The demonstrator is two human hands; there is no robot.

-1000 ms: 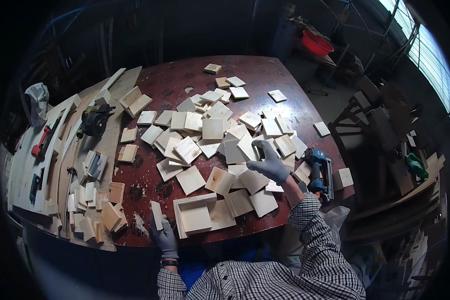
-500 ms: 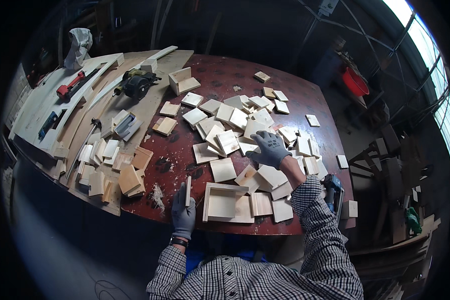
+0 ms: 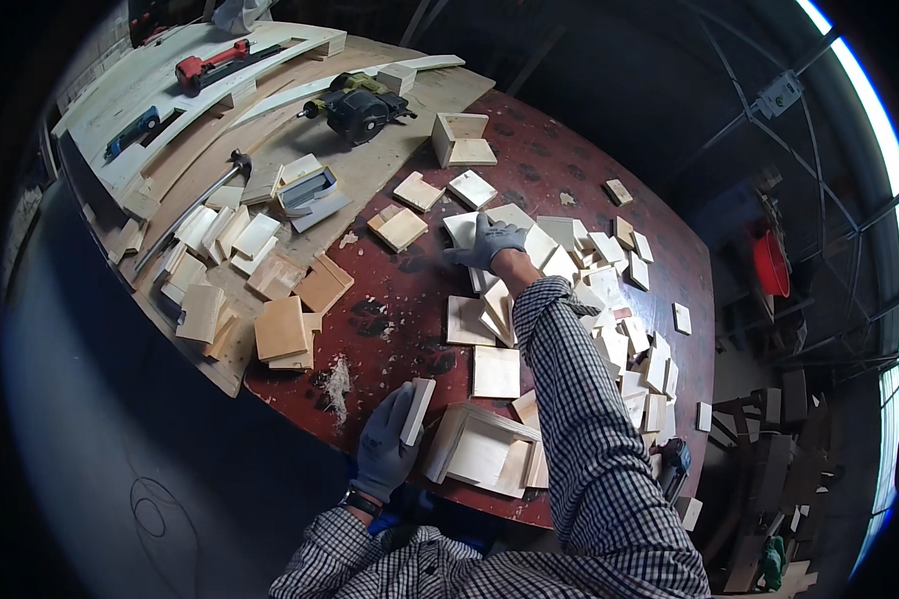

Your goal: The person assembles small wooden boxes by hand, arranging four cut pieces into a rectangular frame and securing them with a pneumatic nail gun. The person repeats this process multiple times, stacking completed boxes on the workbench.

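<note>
My left hand (image 3: pixel 386 447), in a grey glove, grips a small wooden board (image 3: pixel 419 411) held on edge near the table's front. Beside it on the right lies a partly joined wooden box (image 3: pixel 481 451) with raised sides. My right hand (image 3: pixel 493 243), gloved too, reaches across the table to the far left side of a heap of pale square boards (image 3: pixel 561 262). Its fingers are apart over a pale board (image 3: pixel 459 228); contact with it is hard to make out. My right sleeve hides part of the heap. A single square board (image 3: pixel 496 372) lies flat beside that forearm.
On the left stand a hammer (image 3: pixel 238 163), a black power saw (image 3: pixel 360 108), a red nail gun (image 3: pixel 210 68) and a grey metal-edged block (image 3: pixel 310 195). Several wood offcuts (image 3: pixel 282 327) lie near the left edge. A corner-shaped wooden piece (image 3: pixel 464 150) stands farther back. Another tool (image 3: pixel 675 461) lies at right.
My right hand has moved left and away from me, from mid-heap to its far left side. My left hand still holds the board, now tilted. The view has shifted and turned.
</note>
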